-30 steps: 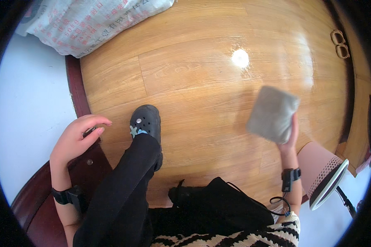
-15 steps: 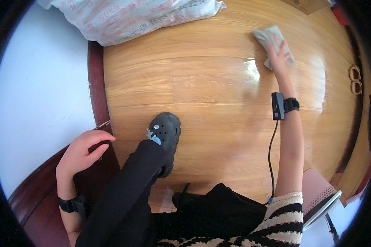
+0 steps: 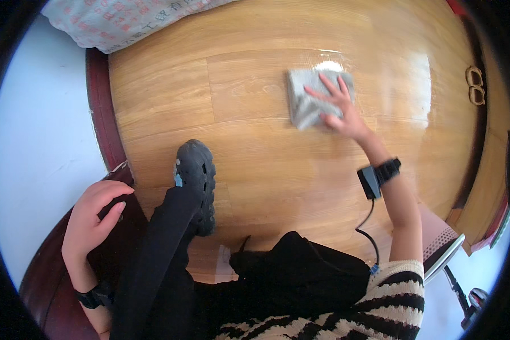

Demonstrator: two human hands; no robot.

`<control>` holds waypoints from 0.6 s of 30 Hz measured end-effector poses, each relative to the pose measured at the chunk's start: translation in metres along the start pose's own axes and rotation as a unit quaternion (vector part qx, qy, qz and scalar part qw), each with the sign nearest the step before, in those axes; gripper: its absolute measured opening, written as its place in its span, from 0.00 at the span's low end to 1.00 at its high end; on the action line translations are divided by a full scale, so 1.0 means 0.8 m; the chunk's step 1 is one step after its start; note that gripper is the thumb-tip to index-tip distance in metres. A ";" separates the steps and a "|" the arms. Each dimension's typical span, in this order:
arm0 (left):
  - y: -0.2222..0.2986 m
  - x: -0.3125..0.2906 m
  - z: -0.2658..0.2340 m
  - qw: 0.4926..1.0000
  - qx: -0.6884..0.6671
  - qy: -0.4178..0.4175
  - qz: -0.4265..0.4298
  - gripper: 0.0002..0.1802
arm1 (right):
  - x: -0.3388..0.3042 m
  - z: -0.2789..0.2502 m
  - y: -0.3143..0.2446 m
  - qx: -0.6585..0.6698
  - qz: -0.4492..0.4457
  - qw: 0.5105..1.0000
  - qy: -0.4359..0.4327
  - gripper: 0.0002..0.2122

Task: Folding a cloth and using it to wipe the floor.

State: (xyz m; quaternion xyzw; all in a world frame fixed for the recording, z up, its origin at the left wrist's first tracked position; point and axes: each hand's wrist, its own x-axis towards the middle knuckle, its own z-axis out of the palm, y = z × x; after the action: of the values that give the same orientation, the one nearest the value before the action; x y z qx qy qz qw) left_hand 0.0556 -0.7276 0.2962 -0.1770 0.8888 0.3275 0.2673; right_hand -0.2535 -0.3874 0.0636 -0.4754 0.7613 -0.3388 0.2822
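My right hand (image 3: 339, 109) lies with spread fingers on top of a folded grey cloth (image 3: 302, 102), pressing it against the wood-look floor (image 3: 255, 136). Part of the cloth is covered by the palm and fingers. At the lower left, my left hand (image 3: 93, 218) holds nothing. Its fingers are loosely bent, with a gap between thumb and forefinger. It hovers over or rests near a dark red wooden surface (image 3: 56, 272); contact cannot be made out.
My black clog (image 3: 195, 161) stands on the floor between my hands. A white woven sack (image 3: 113, 25) lies at the far left, by a white wall (image 3: 39, 130) with a dark red baseboard (image 3: 103, 107). Wooden furniture with ring handles (image 3: 475, 86) lines the right side. A pink perforated object (image 3: 436, 232) stands near my right elbow.
My right hand has slid the cloth leftward and nearer across the floor, and the elbow bends more. The left hand keeps its loose shape. The whole view has shifted slightly.
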 end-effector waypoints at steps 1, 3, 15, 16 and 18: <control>0.000 -0.001 0.002 1.000 0.002 -0.003 0.005 0.12 | -0.033 0.002 -0.005 0.007 0.018 1.000 -0.015 0.25; -0.003 0.001 0.009 1.000 -0.006 -0.012 0.000 0.13 | -0.099 0.008 -0.011 0.022 0.056 0.997 -0.052 0.25; -0.013 -0.008 0.000 1.000 0.011 -0.014 0.018 0.13 | -0.307 0.016 -0.066 0.502 0.462 0.664 0.307 0.27; -0.013 -0.009 -0.001 1.000 0.009 -0.015 0.017 0.13 | -0.290 -0.002 -0.075 0.518 0.457 0.612 0.384 0.28; -0.018 -0.009 -0.001 1.000 0.009 -0.017 0.024 0.13 | -0.256 -0.040 -0.090 0.503 0.396 0.617 0.457 0.27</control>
State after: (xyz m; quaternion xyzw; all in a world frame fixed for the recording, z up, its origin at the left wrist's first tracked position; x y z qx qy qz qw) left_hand 0.0679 -0.7375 0.2945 -0.1478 0.8910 0.3283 0.2765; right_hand -0.1594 -0.2153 0.1616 0.3054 0.6168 -0.6975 0.1995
